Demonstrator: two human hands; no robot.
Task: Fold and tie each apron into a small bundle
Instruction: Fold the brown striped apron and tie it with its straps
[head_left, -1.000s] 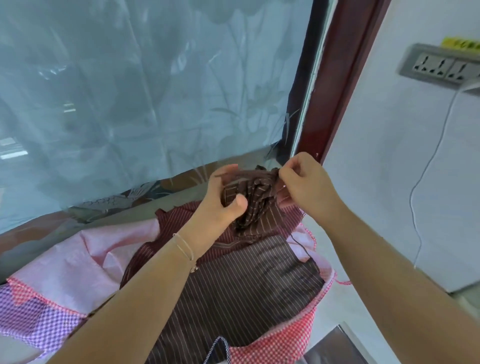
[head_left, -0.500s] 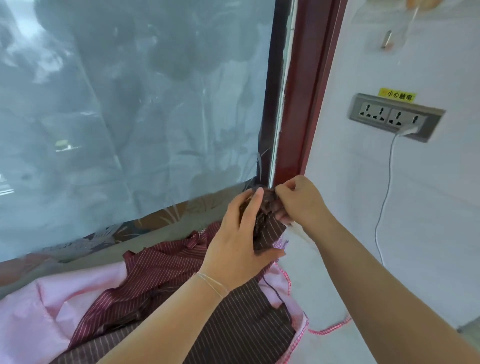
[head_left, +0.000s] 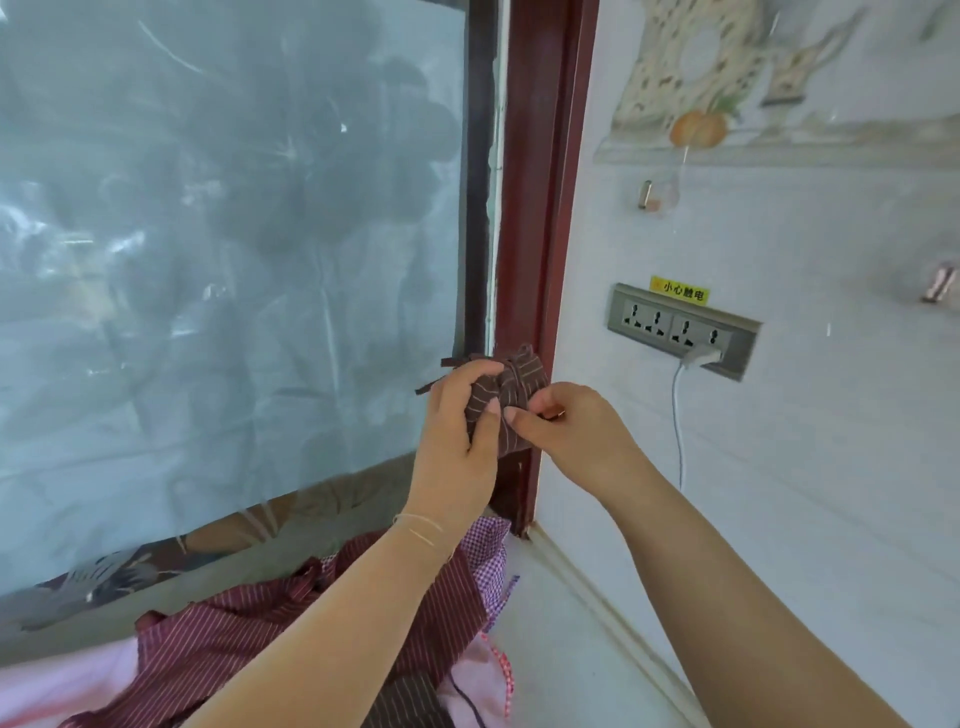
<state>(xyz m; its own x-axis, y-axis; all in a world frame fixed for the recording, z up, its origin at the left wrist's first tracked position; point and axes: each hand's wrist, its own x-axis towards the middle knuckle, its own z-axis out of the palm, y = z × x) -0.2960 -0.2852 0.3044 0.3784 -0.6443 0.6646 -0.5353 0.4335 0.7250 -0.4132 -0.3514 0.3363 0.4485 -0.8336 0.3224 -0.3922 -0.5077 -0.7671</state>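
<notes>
Hands: left hand (head_left: 460, 431) grips a brown striped apron bundle (head_left: 506, 397), fingers curled round it; right hand (head_left: 563, 431) pinches at the bundle's lower right side. Bundle: held up in the air before a dark red window frame (head_left: 540, 208), tie ends sticking out left. Below: maroon striped apron (head_left: 218, 644), pink apron (head_left: 62, 691), checked apron (head_left: 488, 545), heaped. Wall: socket strip (head_left: 680, 330) with white cable (head_left: 678, 415) plugged in.
</notes>
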